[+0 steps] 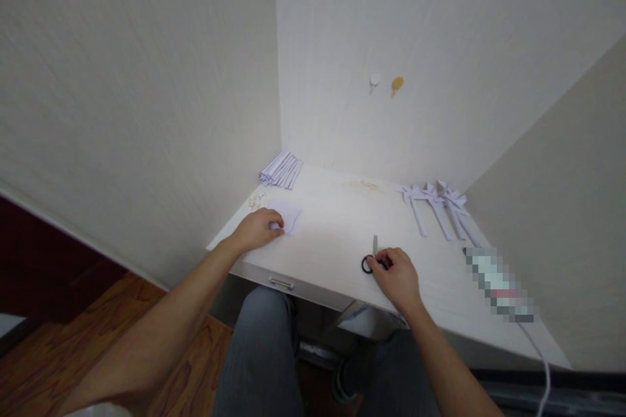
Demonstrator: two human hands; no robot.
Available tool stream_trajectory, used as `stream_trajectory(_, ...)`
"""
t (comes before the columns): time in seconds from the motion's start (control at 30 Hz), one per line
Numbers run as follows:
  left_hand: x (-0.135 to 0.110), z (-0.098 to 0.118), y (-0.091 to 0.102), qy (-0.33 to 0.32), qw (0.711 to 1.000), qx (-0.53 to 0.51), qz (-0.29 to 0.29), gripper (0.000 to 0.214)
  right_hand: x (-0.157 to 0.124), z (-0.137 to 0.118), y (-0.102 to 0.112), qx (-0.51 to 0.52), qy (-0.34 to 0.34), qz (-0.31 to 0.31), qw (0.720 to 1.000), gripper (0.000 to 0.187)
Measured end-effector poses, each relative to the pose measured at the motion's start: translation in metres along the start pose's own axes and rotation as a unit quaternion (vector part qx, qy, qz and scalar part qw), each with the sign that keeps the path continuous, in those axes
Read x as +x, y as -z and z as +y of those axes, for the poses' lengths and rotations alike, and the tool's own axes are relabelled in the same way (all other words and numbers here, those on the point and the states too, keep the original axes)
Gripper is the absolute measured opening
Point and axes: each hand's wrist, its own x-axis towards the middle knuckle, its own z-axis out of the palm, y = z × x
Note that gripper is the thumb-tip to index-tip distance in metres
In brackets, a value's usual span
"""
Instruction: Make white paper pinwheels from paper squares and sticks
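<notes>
My left hand (260, 228) is at the near left of the table, its fingers curled and closed on the edge of pale lilac square paper (289, 214). Whether one sheet or more lies under the fingers is hidden. Toward the right, my right hand (397, 273) holds black-handled scissors (375, 245) by the handles, close to the tabletop. The blades point away from me, and part of the handles is covered by my fingers. Small pale pieces (255, 200) lie scattered just beyond my left hand.
A bundle of rolled paper sticks (282, 171) lies at the back left of the white table (332, 221). Several paper pinwheels (435, 202) lie at the back right. A phone-like, blurred device (499, 287) with a white cable (542, 365) is at the right. Walls enclose the table.
</notes>
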Motion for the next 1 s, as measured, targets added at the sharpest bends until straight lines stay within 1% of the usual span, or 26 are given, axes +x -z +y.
stream_trajectory(0.17,-0.002,-0.004,0.002,-0.001,1.0,0.005,-0.007,0.013,-0.002,0.004,-0.001,-0.007,0.008,0.007,1.0,0.03)
stream_trajectory(0.53,0.005,0.007,0.018,0.026,0.998,-0.004,-0.049,0.014,-0.004,0.005,-0.001,-0.015,0.011,0.011,1.0,0.024)
stream_trajectory(0.63,0.007,0.008,0.017,0.028,0.998,-0.014,-0.046,0.012,-0.003,0.005,-0.001,-0.018,0.013,0.011,1.0,0.024)
stream_trajectory(0.7,0.006,0.009,0.015,0.025,0.999,-0.024,-0.033,0.013,-0.003,0.006,-0.002,-0.023,0.012,0.012,1.0,0.024)
stream_trajectory(0.77,0.004,0.011,0.013,0.024,0.999,-0.036,-0.006,0.012,-0.003,0.008,-0.003,-0.03,0.009,0.011,0.999,0.024)
stream_trajectory(0.83,0.001,0.016,0.013,0.03,0.997,-0.048,0.044,0.011,-0.002,0.011,-0.003,-0.039,0.007,0.012,0.999,0.025)
stream_trajectory(0.93,-0.003,0.032,0.013,0.048,0.983,-0.069,0.165,0.021,-0.001,0.016,-0.004,-0.054,-0.004,0.025,0.998,0.028)
stream_trajectory(1.0,-0.007,0.049,0.006,0.065,0.965,-0.092,0.238,0.032,0.0,0.017,-0.005,-0.065,-0.016,0.038,0.997,0.028)
